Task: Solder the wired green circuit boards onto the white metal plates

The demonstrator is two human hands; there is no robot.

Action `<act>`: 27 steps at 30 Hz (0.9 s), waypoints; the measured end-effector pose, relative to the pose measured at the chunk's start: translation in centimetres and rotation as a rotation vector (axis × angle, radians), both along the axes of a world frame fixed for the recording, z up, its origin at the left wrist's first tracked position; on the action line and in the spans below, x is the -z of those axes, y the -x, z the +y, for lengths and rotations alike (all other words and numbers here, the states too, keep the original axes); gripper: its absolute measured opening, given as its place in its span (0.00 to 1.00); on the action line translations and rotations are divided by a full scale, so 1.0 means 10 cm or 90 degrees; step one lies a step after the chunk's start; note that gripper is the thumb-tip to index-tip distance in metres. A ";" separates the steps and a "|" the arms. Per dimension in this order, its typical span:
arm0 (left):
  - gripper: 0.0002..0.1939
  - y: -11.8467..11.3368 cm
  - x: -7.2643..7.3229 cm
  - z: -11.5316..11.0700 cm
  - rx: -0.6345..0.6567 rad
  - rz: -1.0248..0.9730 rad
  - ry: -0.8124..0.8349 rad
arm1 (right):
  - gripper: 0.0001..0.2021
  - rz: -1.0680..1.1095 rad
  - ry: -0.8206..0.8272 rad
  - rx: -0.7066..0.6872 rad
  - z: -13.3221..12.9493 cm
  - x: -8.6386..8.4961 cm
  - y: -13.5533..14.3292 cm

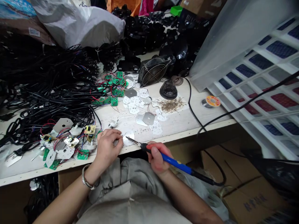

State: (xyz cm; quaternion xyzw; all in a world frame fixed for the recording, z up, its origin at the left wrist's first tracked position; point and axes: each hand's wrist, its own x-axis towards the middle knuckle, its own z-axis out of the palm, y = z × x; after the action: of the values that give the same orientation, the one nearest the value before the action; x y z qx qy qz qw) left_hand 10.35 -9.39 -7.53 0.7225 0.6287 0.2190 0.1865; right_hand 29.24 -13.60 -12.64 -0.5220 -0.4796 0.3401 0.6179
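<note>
My right hand [159,157] is wrapped round a soldering iron [176,163] with a blue handle. Its dark tip points left, just above the bench near my left fingertips. My left hand [108,143], with a bracelet at the wrist, pinches a thin wire [123,135] whose end sticks out toward the iron's tip. What else the left fingers cover is hidden. A small white part with a shaft [113,123] lies just beyond the left hand. To its left sit wired green circuit boards [83,154] and grey-white metal plates [63,124].
A small fan [155,73] stands at the back, beside a dark iron stand [168,90] and brownish solder scraps [171,105]. A solder spool [211,102] lies right. Black cables [46,96] heap up left. The iron's cord [224,109] loops past the white drawer rack [257,77].
</note>
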 end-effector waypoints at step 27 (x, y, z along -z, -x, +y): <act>0.08 0.00 -0.14 0.16 0.088 0.115 0.073 | 0.11 -0.138 -0.078 -0.031 0.08 -0.21 0.04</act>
State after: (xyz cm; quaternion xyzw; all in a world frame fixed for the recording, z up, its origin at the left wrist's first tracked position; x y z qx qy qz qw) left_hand 10.31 -7.83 -6.15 0.7693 0.6029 0.1033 0.1846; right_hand 28.87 -12.82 -10.50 -0.5052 -0.5756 0.2667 0.5851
